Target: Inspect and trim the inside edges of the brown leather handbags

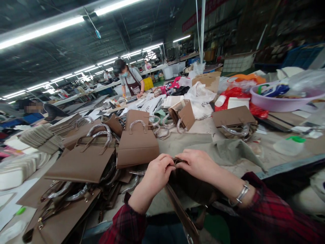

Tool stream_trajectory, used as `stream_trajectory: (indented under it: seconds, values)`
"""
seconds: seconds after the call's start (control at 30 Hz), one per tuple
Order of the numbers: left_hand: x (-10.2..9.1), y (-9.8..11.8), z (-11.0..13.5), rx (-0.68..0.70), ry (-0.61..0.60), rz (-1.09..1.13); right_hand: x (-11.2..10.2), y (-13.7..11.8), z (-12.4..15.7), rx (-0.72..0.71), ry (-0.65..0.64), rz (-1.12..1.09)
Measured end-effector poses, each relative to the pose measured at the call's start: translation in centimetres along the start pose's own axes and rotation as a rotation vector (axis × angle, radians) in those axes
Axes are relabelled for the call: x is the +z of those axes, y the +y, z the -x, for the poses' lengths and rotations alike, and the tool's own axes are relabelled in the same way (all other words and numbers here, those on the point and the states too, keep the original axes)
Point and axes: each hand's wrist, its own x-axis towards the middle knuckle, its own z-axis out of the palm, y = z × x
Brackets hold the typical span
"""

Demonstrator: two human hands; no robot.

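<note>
A dark brown handbag [194,184] hangs at the table's front edge, partly hidden under my arms. My left hand [159,171] pinches its upper edge between thumb and fingers. Close beside it, my right hand [195,164] grips the same edge, fingers curled over the top. A long brown strip [181,211] runs down from the bag below my hands. Just behind lies a grey-green cloth [223,152] on the tabletop. To the left of my hands rests a brown handbag [137,147] with plastic-wrapped handles.
Several more brown handbags [81,159] are piled at left, beside stacked pale panels [38,139]. Another bag [235,120] stands at right, near a lilac basin [276,101] and a green-lidded container [289,145]. Across the table a co-worker [130,81] in an apron leans over it.
</note>
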Motion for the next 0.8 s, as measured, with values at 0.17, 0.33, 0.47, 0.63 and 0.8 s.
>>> stream_trajectory:
  seconds: [0.17, 0.33, 0.47, 0.63, 0.8]
  values:
    - [0.0, -0.4, 0.4, -0.215, -0.018, 0.101, -0.1, -0.1, -0.9, -0.039, -0.014, 0.012]
    - [-1.4, -1.6, 0.4, -0.151, -0.103, 0.076, -0.1, -0.3, -1.1, -0.044, -0.020, 0.012]
    - [-2.1, -2.2, -0.1, -0.071, -0.123, 0.036, 0.4, -0.4, -0.9, -0.034, 0.013, -0.022]
    - [-1.4, -2.1, -0.2, 0.079, -0.018, 0.010, 0.8, -0.3, -0.8, 0.014, 0.044, -0.073]
    - [-0.9, -1.8, 0.0, 0.153, 0.028, -0.082, 0.6, -0.2, -0.5, 0.033, 0.014, -0.101]
